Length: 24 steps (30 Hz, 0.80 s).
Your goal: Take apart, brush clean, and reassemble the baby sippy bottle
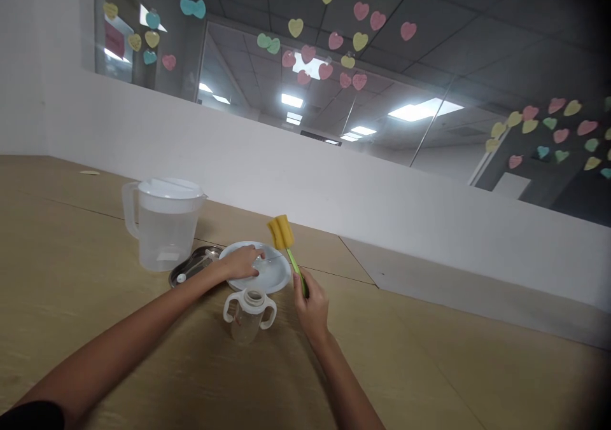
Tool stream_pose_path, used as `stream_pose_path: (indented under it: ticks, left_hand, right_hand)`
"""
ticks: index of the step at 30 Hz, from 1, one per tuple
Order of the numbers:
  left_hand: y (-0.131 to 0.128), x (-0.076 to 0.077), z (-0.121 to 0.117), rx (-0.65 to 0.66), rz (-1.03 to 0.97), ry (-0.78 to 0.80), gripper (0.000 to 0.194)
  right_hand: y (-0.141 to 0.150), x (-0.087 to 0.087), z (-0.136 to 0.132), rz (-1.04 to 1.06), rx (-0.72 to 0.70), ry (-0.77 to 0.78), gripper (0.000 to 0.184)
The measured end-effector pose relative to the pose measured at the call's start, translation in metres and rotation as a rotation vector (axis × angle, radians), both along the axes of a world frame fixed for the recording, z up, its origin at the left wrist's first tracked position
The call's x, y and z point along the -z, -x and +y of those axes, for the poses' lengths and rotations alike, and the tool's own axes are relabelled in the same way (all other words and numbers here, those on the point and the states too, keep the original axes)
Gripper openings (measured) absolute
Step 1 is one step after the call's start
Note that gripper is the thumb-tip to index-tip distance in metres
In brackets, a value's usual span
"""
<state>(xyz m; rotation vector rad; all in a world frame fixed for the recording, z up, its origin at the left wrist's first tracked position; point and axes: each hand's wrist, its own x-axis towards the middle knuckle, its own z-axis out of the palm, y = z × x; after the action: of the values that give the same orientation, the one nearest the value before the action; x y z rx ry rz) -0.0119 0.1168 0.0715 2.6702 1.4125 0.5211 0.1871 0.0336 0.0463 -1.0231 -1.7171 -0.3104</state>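
My right hand is closed round the green handle of a bottle brush, its yellow sponge head pointing up. My left hand reaches over a shallow white bowl, thumb and fingers apart. Something clear seems to lie in the bowl by the fingertips, too faint to name. Just in front of the bowl stands an upright clear baby bottle with two white side handles and an uncovered mouth. Neither hand touches the bottle.
Left of the bowl, partly behind my left forearm, lies a dark metal tray with small whitish pieces on it. A lidded clear pitcher stands behind the tray. Beyond the wooden table rises a white wall below a window.
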Motion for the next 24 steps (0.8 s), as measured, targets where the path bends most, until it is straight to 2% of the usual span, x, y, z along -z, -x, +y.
stream_pose_path:
  ticks: [2,5,7,9,11,13,16,19,22,24]
  left_hand:
    - [0.005,-0.013,0.0,-0.006,-0.184,-0.05,0.05]
    - [0.013,-0.036,-0.002,-0.031,-0.709,-0.1,0.044]
    - [0.016,-0.05,-0.006,0.0,-1.119,-0.014,0.041]
    - [0.016,-0.059,-0.012,0.075,-1.47,0.138,0.037]
    - [0.013,-0.064,-0.018,0.14,-1.671,0.268,0.031]
    - [0.009,-0.066,-0.023,0.16,-1.743,0.336,0.028]
    - [0.005,-0.065,-0.027,0.137,-1.765,0.354,0.029]
    - [0.005,-0.064,-0.03,0.16,-1.761,0.331,0.044]
    - [0.007,-0.066,-0.034,0.175,-1.684,0.277,0.059]
    - [0.007,-0.068,-0.038,0.156,-1.583,0.22,0.056]
  right_hand:
    - [0.0,0.0,0.0,0.012,0.012,-0.004,0.029]
    - [0.001,0.0,0.0,0.032,0.017,-0.005,0.028]
    - [0.002,0.001,0.0,0.03,0.009,-0.012,0.028]
    - [0.002,0.002,0.0,0.015,0.003,-0.025,0.027]
    - [0.002,0.003,0.0,-0.011,-0.005,-0.038,0.027]
    - [0.002,0.004,0.001,-0.042,-0.007,-0.044,0.028]
    - [0.0,0.006,0.003,-0.081,0.009,-0.078,0.028]
    - [-0.001,0.008,0.005,-0.162,0.041,-0.149,0.026]
    - [-0.003,0.011,0.006,-0.256,0.1,-0.207,0.027]
    - [-0.003,0.012,0.007,-0.298,0.139,-0.228,0.027]
